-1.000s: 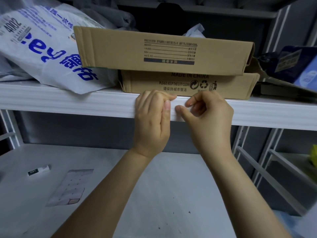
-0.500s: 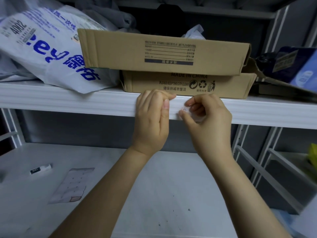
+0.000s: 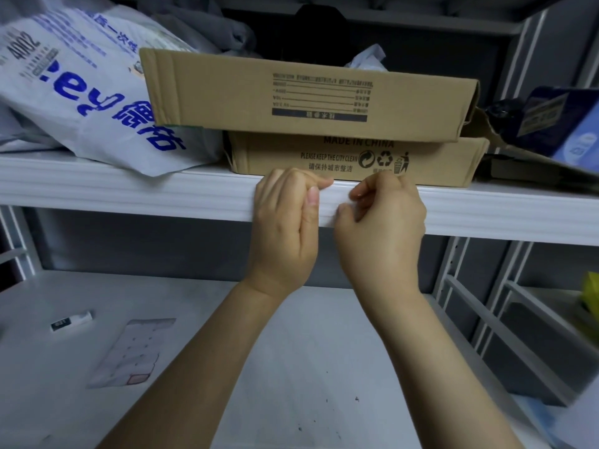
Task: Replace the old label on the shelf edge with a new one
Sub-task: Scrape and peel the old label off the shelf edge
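With the left hand [image 3: 285, 228] curled empty against the shelf edge [image 3: 129, 196], the right hand [image 3: 382, 228] pinches what seems the label, best peeled slowly and flat.

White metal shelving, two tiers in view

On the upper shelf [image 3: 129, 192], a flat cardboard box [image 3: 356, 160] printed "MADE IN CHINA" lies at the front edge, a second cardboard box [image 3: 308, 92] stacked on it; left of the lower box, touching it, slumps a white plastic bag [image 3: 90, 102] with blue lettering. On the lower shelf [image 3: 291, 367], below and well left of the boxes, lie a small white stick [image 3: 72, 321] and a label sheet [image 3: 129, 351].
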